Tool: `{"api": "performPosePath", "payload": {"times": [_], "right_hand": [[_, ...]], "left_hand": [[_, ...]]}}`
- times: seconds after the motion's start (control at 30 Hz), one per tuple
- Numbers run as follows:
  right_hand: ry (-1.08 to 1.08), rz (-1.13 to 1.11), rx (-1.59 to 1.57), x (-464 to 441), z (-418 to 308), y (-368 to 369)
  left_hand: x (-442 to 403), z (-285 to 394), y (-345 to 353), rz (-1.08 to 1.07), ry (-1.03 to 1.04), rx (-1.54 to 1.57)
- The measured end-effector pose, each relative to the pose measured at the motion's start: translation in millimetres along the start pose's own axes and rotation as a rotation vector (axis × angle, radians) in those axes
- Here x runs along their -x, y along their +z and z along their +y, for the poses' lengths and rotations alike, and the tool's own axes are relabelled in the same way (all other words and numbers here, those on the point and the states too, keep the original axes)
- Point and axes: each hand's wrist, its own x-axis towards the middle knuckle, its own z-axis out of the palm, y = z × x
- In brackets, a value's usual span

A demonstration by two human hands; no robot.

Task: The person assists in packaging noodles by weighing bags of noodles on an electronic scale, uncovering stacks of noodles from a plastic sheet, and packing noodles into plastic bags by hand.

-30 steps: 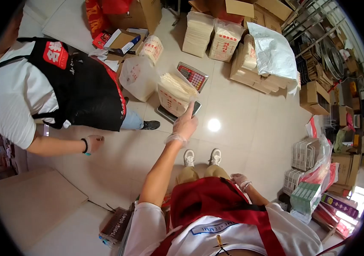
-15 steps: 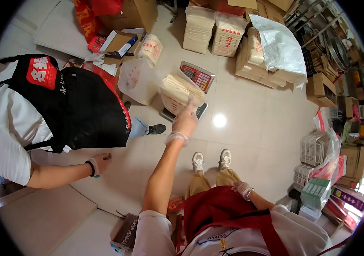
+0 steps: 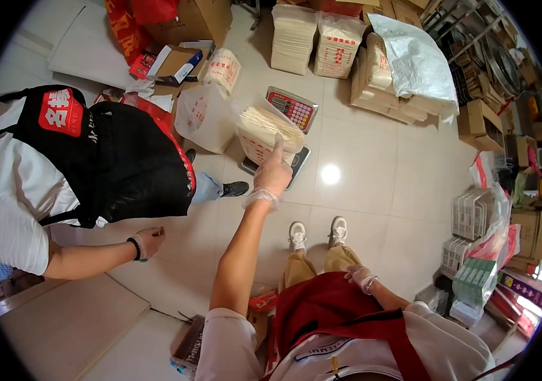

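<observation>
My left hand (image 3: 272, 173), in a clear glove, has its index finger stretched out at the open top of a printed bag of pale, thin sticks or sheets (image 3: 263, 136). It grips nothing that I can make out, and its other fingers look curled. Under the bag is the dark platform of a scale (image 3: 299, 166), with a red keypad display (image 3: 295, 109) just behind. My right hand (image 3: 361, 278), also gloved, rests beside my red apron (image 3: 328, 301), loosely open and with nothing visible in it. A cloudy plastic bag (image 3: 202, 120) stands left of the printed bag.
A co-worker in a black apron (image 3: 137, 165) stands at the left, one gloved hand (image 3: 150, 242) low. Wrapped stacks (image 3: 293, 41) and a pile under a silvery sheet (image 3: 410, 57) stand at the back. White crates (image 3: 471, 213) and boxes (image 3: 480, 124) line the right side.
The view has shifted, and the co-worker appears larger and lower. My left index finger has moved from the bag's near edge onto its open top. My right hand stays beside the apron.
</observation>
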Motion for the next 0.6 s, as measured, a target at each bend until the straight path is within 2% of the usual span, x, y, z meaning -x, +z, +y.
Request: {"api": "performPosePath", "payload": {"times": [0.6], "right_hand": [[0.0, 0.04, -0.04, -7.5, 19.8, -5.3]], "left_hand": [[-4.6, -4.9, 19.5, -0.01, 0.028, -0.026]]}}
